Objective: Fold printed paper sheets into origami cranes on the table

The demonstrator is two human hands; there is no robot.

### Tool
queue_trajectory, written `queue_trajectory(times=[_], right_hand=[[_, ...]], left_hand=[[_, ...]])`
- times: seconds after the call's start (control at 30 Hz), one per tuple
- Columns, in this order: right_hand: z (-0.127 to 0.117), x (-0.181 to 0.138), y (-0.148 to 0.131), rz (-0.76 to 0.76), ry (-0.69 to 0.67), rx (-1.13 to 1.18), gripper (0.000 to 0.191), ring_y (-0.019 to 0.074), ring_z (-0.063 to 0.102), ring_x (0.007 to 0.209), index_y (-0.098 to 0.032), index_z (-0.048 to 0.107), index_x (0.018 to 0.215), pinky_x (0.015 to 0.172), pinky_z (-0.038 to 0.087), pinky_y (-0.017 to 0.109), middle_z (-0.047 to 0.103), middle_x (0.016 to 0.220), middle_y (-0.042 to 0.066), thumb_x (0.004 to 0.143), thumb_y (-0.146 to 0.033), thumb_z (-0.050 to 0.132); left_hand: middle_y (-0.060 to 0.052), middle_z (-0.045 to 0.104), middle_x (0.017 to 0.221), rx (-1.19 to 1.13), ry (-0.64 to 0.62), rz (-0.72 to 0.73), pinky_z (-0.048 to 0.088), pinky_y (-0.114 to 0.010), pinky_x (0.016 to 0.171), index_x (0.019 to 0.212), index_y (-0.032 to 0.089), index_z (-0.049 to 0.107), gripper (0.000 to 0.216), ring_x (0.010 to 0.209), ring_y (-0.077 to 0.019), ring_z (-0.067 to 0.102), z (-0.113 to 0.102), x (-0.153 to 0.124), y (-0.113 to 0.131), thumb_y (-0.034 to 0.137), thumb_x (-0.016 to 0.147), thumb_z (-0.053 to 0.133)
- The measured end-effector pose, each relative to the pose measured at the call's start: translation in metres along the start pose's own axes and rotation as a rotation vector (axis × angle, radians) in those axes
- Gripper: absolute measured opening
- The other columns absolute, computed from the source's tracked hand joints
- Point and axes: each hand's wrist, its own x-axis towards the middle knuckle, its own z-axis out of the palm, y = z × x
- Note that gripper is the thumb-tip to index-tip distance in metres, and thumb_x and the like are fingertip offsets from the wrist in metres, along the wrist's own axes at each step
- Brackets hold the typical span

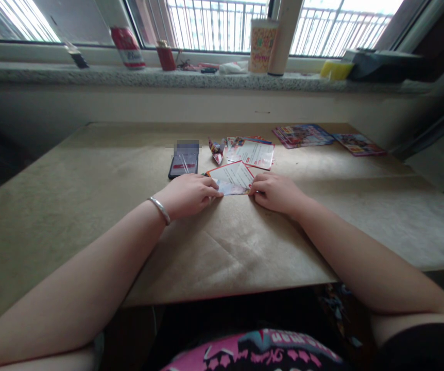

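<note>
A printed paper sheet (233, 178), white with lines of text and a coloured folded strip along its near edge, lies on the table in front of me. My left hand (193, 195), with a silver bangle on the wrist, presses its fingertips on the sheet's left corner. At the right corner, the curled fingers of my right hand (270, 189) pinch the near edge. Just beyond my left hand lies a phone (183, 162) with its screen lit. A small folded paper figure (216, 150) stands beside several more printed sheets (251, 153).
Farther right on the table (222, 247) lie a stack of colourful cards (303, 135) and another colourful pile (359, 144). The windowsill (206, 79) holds a red can (127, 47), a red bottle (166, 55), a patterned cup (262, 46) and a yellow item (336, 70).
</note>
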Motion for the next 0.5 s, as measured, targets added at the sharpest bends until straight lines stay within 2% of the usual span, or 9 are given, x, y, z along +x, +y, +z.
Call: queue_trajectory(times=[0.3,0.5], right_hand=[[-0.0001,-0.0009,0.0024,-0.016,-0.002,-0.004,0.022,0.0187,0.061,0.091,-0.023,0.073,0.087,0.079,0.045,0.030,0.070,0.098,0.004,0.080,-0.017,0.054],[0.0003,-0.0017,0.0035,-0.013,-0.002,0.010,0.022,0.0186,0.061,0.091,-0.023,0.073,0.086,0.078,0.045,0.030,0.070,0.096,0.004,0.081,-0.017,0.053]], left_hand=[[0.003,0.071,0.110,-0.008,-0.039,-0.072,0.049,-0.028,0.085,0.100,0.032,0.075,0.035,0.095,-0.0156,0.066,-0.0037,-0.0054,-0.0061,0.019,0.085,0.046],[0.003,0.071,0.111,-0.010,-0.070,-0.119,0.050,-0.026,0.085,0.100,0.030,0.075,0.035,0.097,-0.0151,0.065,-0.0071,-0.0083,-0.0056,0.021,0.085,0.044]])
